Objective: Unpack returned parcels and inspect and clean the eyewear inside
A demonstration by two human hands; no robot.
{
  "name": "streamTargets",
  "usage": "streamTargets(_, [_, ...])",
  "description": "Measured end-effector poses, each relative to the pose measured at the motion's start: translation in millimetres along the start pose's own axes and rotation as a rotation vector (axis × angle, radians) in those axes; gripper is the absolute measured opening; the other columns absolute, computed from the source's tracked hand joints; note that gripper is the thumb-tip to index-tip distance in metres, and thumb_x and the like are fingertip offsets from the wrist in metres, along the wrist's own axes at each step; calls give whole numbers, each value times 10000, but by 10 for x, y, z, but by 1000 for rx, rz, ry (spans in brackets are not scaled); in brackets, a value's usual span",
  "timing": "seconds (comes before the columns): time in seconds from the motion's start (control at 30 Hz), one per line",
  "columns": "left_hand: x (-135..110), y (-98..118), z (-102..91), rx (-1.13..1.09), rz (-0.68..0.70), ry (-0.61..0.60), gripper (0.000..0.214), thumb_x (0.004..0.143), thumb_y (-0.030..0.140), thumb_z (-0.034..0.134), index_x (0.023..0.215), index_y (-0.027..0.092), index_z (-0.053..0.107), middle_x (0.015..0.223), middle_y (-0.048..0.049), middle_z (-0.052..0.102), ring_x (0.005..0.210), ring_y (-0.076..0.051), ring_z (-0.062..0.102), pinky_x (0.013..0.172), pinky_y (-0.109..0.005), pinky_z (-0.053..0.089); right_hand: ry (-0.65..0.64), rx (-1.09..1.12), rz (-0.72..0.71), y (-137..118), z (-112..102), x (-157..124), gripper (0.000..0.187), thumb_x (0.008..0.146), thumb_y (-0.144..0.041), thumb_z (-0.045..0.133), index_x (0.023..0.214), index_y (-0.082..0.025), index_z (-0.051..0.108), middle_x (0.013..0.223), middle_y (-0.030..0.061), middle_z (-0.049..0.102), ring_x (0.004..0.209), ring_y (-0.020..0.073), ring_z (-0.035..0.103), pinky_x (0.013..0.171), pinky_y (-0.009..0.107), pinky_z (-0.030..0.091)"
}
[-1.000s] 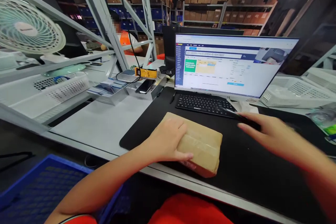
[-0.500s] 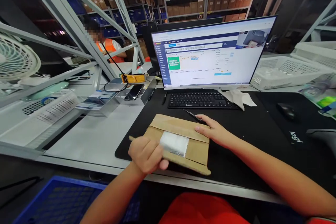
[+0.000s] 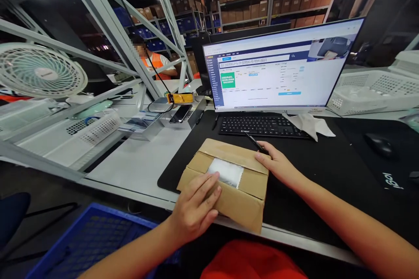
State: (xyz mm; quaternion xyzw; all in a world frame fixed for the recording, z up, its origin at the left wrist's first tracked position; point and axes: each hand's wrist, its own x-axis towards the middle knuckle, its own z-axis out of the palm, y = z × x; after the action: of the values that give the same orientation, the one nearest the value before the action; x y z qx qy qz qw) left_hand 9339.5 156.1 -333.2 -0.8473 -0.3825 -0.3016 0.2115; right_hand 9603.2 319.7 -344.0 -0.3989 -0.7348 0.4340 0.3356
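A cardboard box (image 3: 245,209) lies at the front edge of the black desk mat, its flaps parted along the top. Through the gap shows a white plastic packet (image 3: 226,172). My left hand (image 3: 196,205) rests on the near flap, fingers stretched out, fingertips by the packet's edge. At the box's far right corner, my right hand (image 3: 278,161) grips a slim black box cutter (image 3: 257,143) that points up and left. Its thumb touches the cardboard.
A keyboard (image 3: 262,125) and monitor (image 3: 278,74) stand behind the box, with crumpled white paper (image 3: 306,125) beside the keys. A mouse (image 3: 379,144) is at right. A phone (image 3: 180,113), white basket (image 3: 85,135) and fan (image 3: 42,69) are left; a blue crate (image 3: 98,244) sits below.
My left hand has opened from a curled grip on the near flap and now lies on it. That flap has folded outward toward me. The view has swung left.
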Motion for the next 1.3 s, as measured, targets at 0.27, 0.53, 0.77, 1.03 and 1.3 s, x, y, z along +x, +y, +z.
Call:
streamTargets(0.27, [1313, -532, -283, -143, -138, -743, 586, 892, 456, 670, 1390, 165, 563, 1405, -148, 601, 1251, -281, 600, 1025, -385, 491, 132, -398, -215, -42, -419, -296, 394, 1028, -435, 415, 1287, -227, 626, 1234, 87, 700, 1134, 247, 651, 975, 393, 498])
streamTargets(0.53, [1209, -725, 452, 79, 94, -703, 545, 974, 488, 500, 1358, 105, 543, 1247, -193, 674, 1070, -278, 690, 826, -350, 551, 84, -1044, -713, -187, -797, -965, 480, 963, -57, 422, 1377, -243, 578, 1029, 48, 725, 807, 167, 648, 682, 288, 477])
streamTargets(0.77, [1044, -745, 390, 58, 175, -535, 487, 1012, 438, 412, 1285, 77, 593, 1195, -195, 704, 1043, -278, 702, 859, -375, 569, 77, -1177, -818, -27, -849, -743, 490, 945, -45, 432, 1366, -231, 600, 1018, 66, 712, 824, 176, 607, 741, 323, 454])
streamTargets(1.03, [1162, -700, 205, -21, -55, -669, 390, 1020, 357, 373, 1233, 149, 625, 1085, -140, 748, 971, -254, 729, 836, -353, 550, 323, -1186, -648, 394, -1131, -522, 497, 928, -21, 435, 1351, -202, 622, 1000, 94, 718, 830, 197, 633, 727, 329, 465])
streamTargets(1.3, [1135, -893, -480, 46, -993, -846, 644, 962, 276, 365, 1532, 19, 210, 1083, -266, 730, 911, -344, 742, 740, -393, 549, 449, -1090, -655, 392, -1218, -605, 530, 968, -191, 534, 1484, -299, 486, 1067, 81, 705, 877, 251, 682, 747, 356, 509])
